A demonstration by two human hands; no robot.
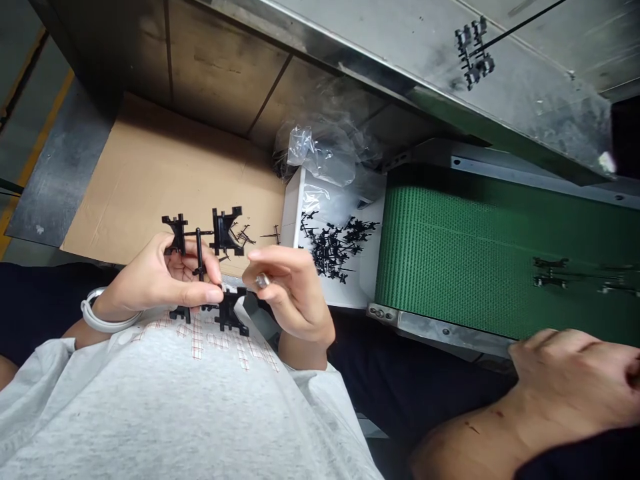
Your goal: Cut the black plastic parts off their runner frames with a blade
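Observation:
My left hand [155, 277] is closed on a black plastic moulding frame [199, 257], a thin central runner with bracket-shaped parts on its ends. One large bracket [227, 231] sits at its upper right, and another bracket [233, 312] hangs at its lower right, close to my left thumb. Just right of the frame, my right hand [295, 293] has its fingers curled around a slim metal tool [262, 281]. Only the rounded, shiny end of that tool shows clearly; the rest is hidden by the fingers, so its kind cannot be told.
Cardboard [180, 167] covers the bench, with thin black runner scraps [243, 235] on it. A white box [293, 207] holds many black parts beside clear plastic bags [325, 150]. Right of it, a green conveyor belt [450, 253] carries moulded pieces [550, 272]. Another person's hand [575, 373] is at its near edge.

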